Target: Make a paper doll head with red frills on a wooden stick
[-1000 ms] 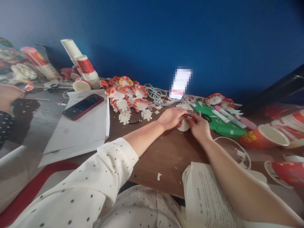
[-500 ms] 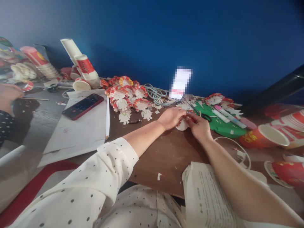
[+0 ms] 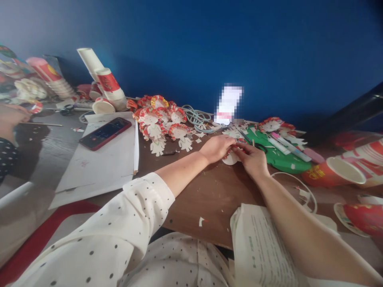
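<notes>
Both my hands meet over the brown table (image 3: 197, 199). My left hand (image 3: 220, 147) and my right hand (image 3: 253, 159) pinch a small white and red paper piece (image 3: 231, 158) between them. A round white part of it shows below the fingers; the rest is hidden. Left of my hands lie several paper figures (image 3: 152, 123) with red frilled edges and white bodies. Just right of my hands, scissors (image 3: 259, 148) with black handles rest on a green sheet (image 3: 284, 161).
A lit phone (image 3: 228, 105) leans at the back by a coiled cable (image 3: 196, 119). Another phone (image 3: 104, 133) lies on white sheets (image 3: 98, 169). Paper cups (image 3: 107, 85) stand back left; an orange cup (image 3: 329, 171) lies right. Another person's hand (image 3: 13, 115) is far left.
Hardly anything differs. My right hand has shifted very slightly to the right, and both hands still hold the paper piece at the same place.
</notes>
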A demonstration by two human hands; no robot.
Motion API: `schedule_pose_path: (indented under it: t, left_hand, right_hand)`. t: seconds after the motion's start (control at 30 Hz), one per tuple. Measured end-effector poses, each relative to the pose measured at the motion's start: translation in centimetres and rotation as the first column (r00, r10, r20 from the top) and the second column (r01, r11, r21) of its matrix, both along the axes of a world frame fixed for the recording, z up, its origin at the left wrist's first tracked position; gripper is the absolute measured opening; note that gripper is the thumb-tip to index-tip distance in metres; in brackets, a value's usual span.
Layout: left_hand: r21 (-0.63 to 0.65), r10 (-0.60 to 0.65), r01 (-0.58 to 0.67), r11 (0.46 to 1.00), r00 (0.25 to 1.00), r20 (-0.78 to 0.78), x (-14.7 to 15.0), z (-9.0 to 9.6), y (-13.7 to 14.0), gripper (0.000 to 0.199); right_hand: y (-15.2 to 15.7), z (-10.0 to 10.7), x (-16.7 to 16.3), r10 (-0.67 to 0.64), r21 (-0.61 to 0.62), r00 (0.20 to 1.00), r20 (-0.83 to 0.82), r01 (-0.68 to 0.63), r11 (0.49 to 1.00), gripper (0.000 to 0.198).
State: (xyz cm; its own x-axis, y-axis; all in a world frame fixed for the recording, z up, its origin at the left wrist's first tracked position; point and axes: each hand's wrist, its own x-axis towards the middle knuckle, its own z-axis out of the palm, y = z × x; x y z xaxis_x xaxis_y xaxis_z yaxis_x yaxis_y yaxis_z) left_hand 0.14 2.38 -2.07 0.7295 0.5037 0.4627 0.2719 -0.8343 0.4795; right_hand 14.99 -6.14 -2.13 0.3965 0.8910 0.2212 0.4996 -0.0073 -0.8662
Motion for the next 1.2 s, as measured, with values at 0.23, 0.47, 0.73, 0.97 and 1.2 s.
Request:
schedule_pose_path:
  t: [0.23,0.47,0.73,0.97,1.2]
  left_hand:
    - [-0.005,-0.006,0.006,1.0,1.0,-0.018,0.1,0.2,-0.1,0.027]
    - [0.032,0.002,0.0,0.999,0.999,-0.043,0.2,0.2,-0.2,0.025]
    - [-0.067,0.046,-0.042,0.997,0.998,0.053,0.4,0.1,-0.3,0.028]
    - [-0.187,0.122,-0.099,0.977,0.986,0.117,0.0,1.0,-0.1,0.009]
    - [-0.163,-0.052,0.051,0.985,0.999,-0.001,-0.2,1.1,-0.2,0.011]
  right_hand:
    - [0.1,0.0,0.1,0.002,0.021,0.998,0.062,-0.003,1.0,0.039]
    - [0.2,-0.2,0.2,0.003,0.044,0.995,0.102,-0.008,0.999,0.036]
    - [0.3,-0.4,0.3,-0.038,0.016,0.995,0.092,0.037,0.999,0.042]
    - [0.3,-0.2,0.5,-0.103,0.034,0.984,0.144,0.099,0.995,0.04]
    - [0.5,-0.4,1.0,-0.136,0.033,0.975,0.178,0.132,0.991,0.038]
